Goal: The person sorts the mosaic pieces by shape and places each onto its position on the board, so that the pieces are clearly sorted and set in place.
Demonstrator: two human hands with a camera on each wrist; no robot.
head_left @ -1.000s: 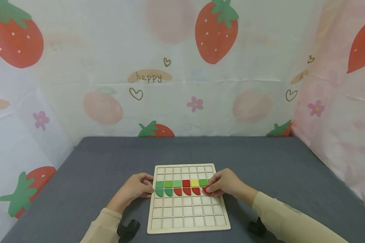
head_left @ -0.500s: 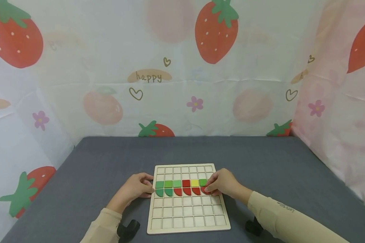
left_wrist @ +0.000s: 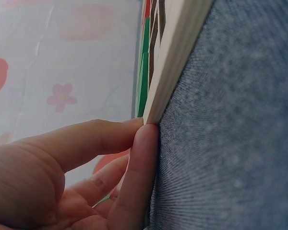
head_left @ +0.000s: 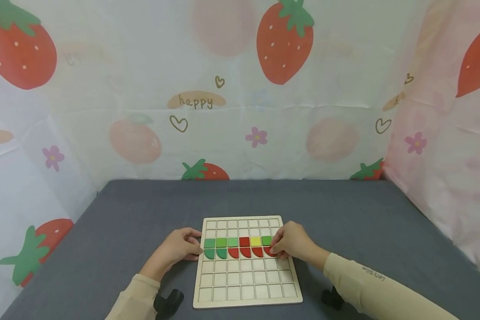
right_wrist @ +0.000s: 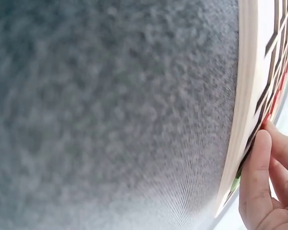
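A pale wooden grid board (head_left: 246, 266) lies on the table. Across it runs a row of square tiles in green, red and yellow, such as the yellow square (head_left: 256, 241). Just below is a row of quarter-circle tiles, green at the left and red toward the right. My left hand (head_left: 180, 244) holds the board's left edge, thumb and a finger against the rim (left_wrist: 175, 62) in the left wrist view. At the row's right end my right hand (head_left: 292, 240) pinches a red quarter-circle tile (head_left: 269, 251) over its cell; the fingertips partly hide it.
Grey cloth (head_left: 144, 209) covers the table around the board. A curtain (head_left: 224, 146) printed with strawberries stands behind and at both sides. Black wrist mounts sit under the left (head_left: 168, 302) and right (head_left: 332, 298) forearms.
My right hand has shifted slightly left with the red quarter-circle tile, bringing it closer in line with the other red ones. The left hand stays still at the board's edge.
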